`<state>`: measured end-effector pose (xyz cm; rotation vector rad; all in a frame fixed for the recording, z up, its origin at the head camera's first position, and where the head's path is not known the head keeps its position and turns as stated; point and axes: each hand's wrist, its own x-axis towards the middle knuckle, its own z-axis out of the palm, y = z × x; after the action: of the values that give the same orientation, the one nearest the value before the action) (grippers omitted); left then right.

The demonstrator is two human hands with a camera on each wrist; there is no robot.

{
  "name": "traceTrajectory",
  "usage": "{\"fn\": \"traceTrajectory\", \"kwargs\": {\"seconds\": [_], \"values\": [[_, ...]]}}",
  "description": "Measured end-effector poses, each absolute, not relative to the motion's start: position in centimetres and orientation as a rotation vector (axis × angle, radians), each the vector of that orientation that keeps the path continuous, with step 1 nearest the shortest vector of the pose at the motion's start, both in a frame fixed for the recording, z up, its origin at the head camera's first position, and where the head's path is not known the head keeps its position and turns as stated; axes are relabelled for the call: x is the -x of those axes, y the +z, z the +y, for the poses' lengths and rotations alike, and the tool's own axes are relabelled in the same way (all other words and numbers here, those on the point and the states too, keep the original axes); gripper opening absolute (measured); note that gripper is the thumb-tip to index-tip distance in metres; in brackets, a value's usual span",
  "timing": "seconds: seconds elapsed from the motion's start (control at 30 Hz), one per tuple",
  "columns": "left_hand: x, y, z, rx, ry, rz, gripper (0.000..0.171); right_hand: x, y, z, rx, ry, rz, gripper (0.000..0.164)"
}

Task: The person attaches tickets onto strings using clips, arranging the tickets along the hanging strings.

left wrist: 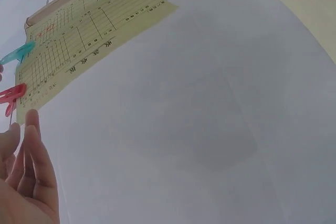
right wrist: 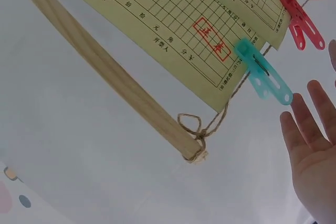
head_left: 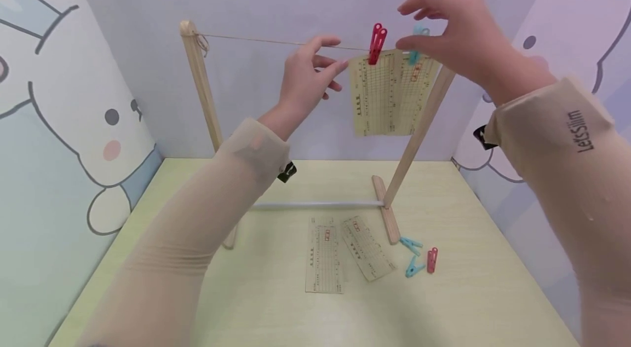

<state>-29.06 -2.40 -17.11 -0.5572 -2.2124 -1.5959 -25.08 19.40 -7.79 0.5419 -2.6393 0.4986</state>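
Two lined paper slips (head_left: 376, 98) hang overlapping from a string (head_left: 256, 39). A red clothespin (head_left: 377, 45) clips one and a light-blue clothespin (right wrist: 262, 70) clips the other, which bears a red stamp. My left hand (head_left: 308, 70) is at the left upper corner of the slips, thumb tip right at the paper edge, fingers spread apart around the string's height. Around the blue clothespin, my right hand (head_left: 455, 35) is raised with thumb and fingers apart, holding nothing. In the right wrist view its fingertips (right wrist: 296, 109) come close to that clothespin's tail end.
A wooden frame (head_left: 416, 139) carries the string, with a white rod (head_left: 315, 204) low between its feet. On the table (head_left: 266, 314) lie more paper slips (head_left: 322, 259), two blue clothespins (head_left: 414, 267) and a red clothespin (head_left: 432, 260). Walls stand behind and at both sides.
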Motion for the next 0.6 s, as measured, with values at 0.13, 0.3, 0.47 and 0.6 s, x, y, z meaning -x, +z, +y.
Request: {"fn": "traceTrajectory", "kwargs": {"seconds": [0.13,0.3,0.47,0.6], "values": [[29.0,-17.6,-2.7,0.595,-1.569,-2.151,0.042,24.0,-8.8,19.9,-0.555,0.504,-2.505,0.045],[28.6,-18.1,-2.8,0.662,-1.541,-2.064,0.039,22.8,-10.2,20.2,-0.623,0.527,-2.344,0.039],[27.5,-18.3,-2.7,0.687,-1.541,-2.057,0.039,21.9,-11.9,20.6,-0.743,0.551,-2.216,0.036],[25.1,-18.0,-2.6,0.702,-1.554,-2.076,0.036,21.3,-13.7,21.0,-0.858,0.544,-2.170,0.038]]}}
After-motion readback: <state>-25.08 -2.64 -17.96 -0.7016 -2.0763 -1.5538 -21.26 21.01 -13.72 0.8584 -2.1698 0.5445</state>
